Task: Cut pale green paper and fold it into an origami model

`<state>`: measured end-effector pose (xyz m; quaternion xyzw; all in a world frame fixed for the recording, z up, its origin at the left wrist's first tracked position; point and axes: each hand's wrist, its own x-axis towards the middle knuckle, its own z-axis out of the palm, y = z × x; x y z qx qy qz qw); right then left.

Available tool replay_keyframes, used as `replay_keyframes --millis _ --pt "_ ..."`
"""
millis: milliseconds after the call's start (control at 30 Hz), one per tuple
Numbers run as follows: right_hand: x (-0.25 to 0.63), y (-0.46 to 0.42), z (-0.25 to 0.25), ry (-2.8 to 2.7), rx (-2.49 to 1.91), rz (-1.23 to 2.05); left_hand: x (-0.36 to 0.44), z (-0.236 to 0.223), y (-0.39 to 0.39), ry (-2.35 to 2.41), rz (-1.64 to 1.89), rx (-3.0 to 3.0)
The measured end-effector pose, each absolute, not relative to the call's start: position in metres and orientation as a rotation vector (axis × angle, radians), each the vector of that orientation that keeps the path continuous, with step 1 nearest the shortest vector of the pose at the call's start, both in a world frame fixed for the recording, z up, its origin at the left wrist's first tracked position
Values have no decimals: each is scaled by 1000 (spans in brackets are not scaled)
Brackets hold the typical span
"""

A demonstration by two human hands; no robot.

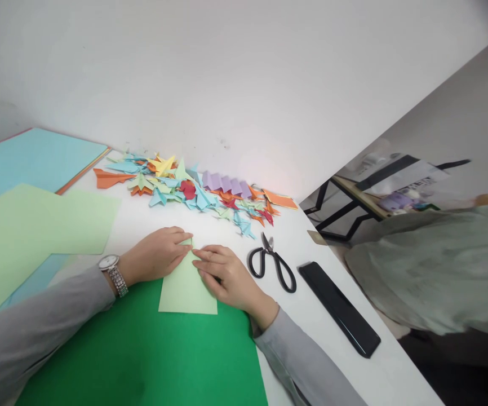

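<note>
A light green sheet of paper lies in front of me, its lower part over a green mat-like sheet. Its upper end is narrow, with a fold line near the top. My left hand, with a watch on the wrist, has its fingers closed on the upper left edge. From the right, my right hand pinches the upper right edge, fingertips close to those of the left. Part of the paper's top is hidden by the fingers. Black-handled scissors rest to the right of my right hand.
Folded paper pieces in several colours are piled along the wall. Light green sheets and a blue stack lie left. A long black case sits near the right table edge. Beyond it is a person in a grey-green top.
</note>
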<state>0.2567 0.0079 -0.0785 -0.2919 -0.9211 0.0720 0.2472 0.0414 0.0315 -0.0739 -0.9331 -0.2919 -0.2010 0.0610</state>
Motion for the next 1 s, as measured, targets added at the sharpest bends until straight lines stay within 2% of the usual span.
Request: replay_keyframes --millis 1000 --pt "256 9 -81 -2492 -759 165 43 -72 30 -912 -485 -2808"
